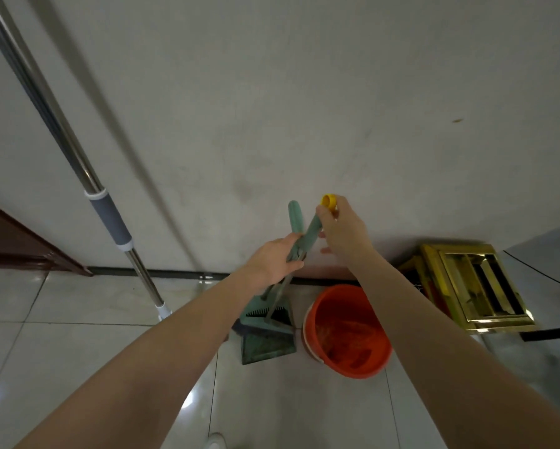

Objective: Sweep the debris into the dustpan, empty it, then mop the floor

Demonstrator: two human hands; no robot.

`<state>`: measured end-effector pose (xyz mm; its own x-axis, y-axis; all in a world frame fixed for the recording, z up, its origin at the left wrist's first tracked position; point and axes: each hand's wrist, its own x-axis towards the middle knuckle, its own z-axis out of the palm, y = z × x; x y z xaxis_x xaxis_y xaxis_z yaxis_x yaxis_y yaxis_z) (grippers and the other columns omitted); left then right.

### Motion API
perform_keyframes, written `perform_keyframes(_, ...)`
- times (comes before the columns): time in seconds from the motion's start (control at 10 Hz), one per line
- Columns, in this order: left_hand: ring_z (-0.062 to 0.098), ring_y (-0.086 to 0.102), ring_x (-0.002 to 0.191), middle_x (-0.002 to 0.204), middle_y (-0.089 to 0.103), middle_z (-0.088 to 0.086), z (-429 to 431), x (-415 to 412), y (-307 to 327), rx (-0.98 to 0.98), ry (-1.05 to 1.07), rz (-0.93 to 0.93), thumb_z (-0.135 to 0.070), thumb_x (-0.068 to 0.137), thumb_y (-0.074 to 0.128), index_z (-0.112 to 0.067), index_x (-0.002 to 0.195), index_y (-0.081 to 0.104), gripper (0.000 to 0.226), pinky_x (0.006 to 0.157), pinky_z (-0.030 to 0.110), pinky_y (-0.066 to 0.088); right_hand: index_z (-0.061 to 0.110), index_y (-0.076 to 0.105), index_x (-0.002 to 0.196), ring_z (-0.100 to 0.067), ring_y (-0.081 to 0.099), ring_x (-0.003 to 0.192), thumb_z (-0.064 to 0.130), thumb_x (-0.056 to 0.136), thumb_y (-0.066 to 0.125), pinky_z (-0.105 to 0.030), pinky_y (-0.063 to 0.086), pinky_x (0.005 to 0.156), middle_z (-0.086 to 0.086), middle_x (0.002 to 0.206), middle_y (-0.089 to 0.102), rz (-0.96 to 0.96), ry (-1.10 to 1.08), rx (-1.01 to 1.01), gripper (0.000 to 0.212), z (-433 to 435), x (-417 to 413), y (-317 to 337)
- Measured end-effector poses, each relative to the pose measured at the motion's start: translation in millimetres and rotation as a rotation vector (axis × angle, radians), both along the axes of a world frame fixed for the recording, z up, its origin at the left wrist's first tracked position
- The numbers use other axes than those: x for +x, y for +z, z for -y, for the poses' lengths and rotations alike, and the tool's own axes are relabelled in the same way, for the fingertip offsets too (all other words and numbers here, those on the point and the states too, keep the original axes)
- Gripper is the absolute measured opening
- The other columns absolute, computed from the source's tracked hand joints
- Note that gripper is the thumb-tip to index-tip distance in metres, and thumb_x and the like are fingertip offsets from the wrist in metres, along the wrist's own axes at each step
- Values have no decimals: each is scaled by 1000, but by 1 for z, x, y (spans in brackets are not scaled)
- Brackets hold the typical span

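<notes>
At the far left we see a dark brown wooden frame (pixel 19 244) meeting the white wall (pixel 272 92). Beside it a long shiny steel mop pole with a grey foam grip (pixel 108 218) leans against that wall, its foot on the glossy pale floor tiles (pixel 77 351). Towards the middle, our left hand (pixel 273 259) has its fingers curled tight round two slim green plastic handles where they come together. Below it the green plastic dustpan (pixel 267 343) stands on the floor by the wall, with the green broom head (pixel 265 319) resting in it. Our right hand (pixel 343 228) pinches the top of the yellow-capped broom handle (pixel 314 228) between thumb and forefinger, the lower fingers loosely spread. Just right of the dustpan sits a round orange plastic bucket (pixel 337 299), and further right a gold metal stool (pixel 450 251) stands against the wall.
</notes>
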<state>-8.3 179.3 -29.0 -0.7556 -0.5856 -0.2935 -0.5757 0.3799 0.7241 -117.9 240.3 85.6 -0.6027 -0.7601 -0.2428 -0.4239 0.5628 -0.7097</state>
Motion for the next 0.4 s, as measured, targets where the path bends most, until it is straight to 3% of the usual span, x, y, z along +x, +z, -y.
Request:
perform_keyframes(0.2,28,59,107,120,62,12,-16,21,25,-6,9,29,-34,94,57,-27,146,30,59,94,37,48,16,49,134,-28,63,100,34,100,48,-53,53,87,-1,99,57,-22,31,15,39,-32,6,11)
perform_keyframes(0.3,26,61,104,113,66,9,-25,31,42,-41,25,-2,-32,93,57,-26,143,36,54,94,36,48,12,56,127,-26,62,98,32,100,49,-50,53,87,-2,97,58,-51,89,20,34,-49,9,24)
perform_keyframes(0.4,22,62,102,109,68,5,-36,40,64,-68,68,-19,-31,92,58,-25,141,40,52,95,34,47,9,62,118,-20,57,81,28,100,50,-41,54,83,4,80,55,-72,123,7,29,-70,12,42)
